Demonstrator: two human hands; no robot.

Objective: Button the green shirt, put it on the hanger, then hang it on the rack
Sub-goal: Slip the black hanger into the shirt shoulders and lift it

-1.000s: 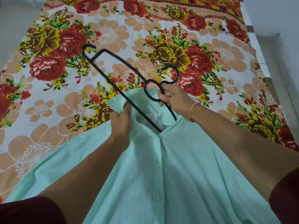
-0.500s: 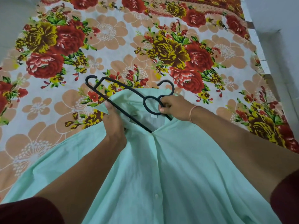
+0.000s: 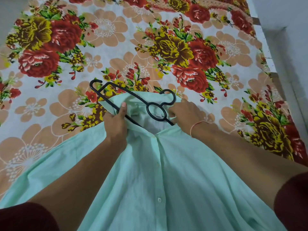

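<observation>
Mint cloth: shirt (image 3: 166, 172) spread front-up on floral sheet (image 3: 116, 47), fills view from centre to 6 o'clock, collar toward 12, placket buttoned.
Hanger (image 3: 133, 99): black, at collar; left end sticks out toward 10 o'clock over sheet, ring over neck opening, hook at 1 o'clock of ring, right end hidden under cloth.
Left hand (image 3: 116, 120): curled on left collar cloth, thumb pressed on hanger's lower bar.
Right hand (image 3: 185, 112): fingers bent, pinching right collar edge just beside ring; touching hanger or not, cannot tell.
Wrist: pink band (image 3: 195, 125), right arm.
Sleeves: maroon, both bottom corners.
</observation>
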